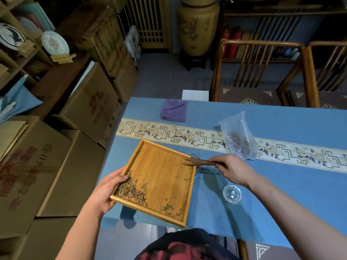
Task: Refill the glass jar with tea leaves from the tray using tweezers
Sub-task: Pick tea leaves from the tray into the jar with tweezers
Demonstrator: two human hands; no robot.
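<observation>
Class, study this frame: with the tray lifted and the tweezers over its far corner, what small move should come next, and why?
Probably release the pinch of leaves: the wooden tweezers in the right hand sit over the clear glass jar, mostly hidden behind the tilted wooden tray. Then reach back to the pile of tea leaves near the left hand.

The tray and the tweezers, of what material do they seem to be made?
The tray looks like bamboo or light wood with a smooth, slightly glossy finish: parallel golden strips show across its floor. The tweezers, held in the right hand, look like darker brown wood or bamboo, matte; too small to tell which.
</observation>
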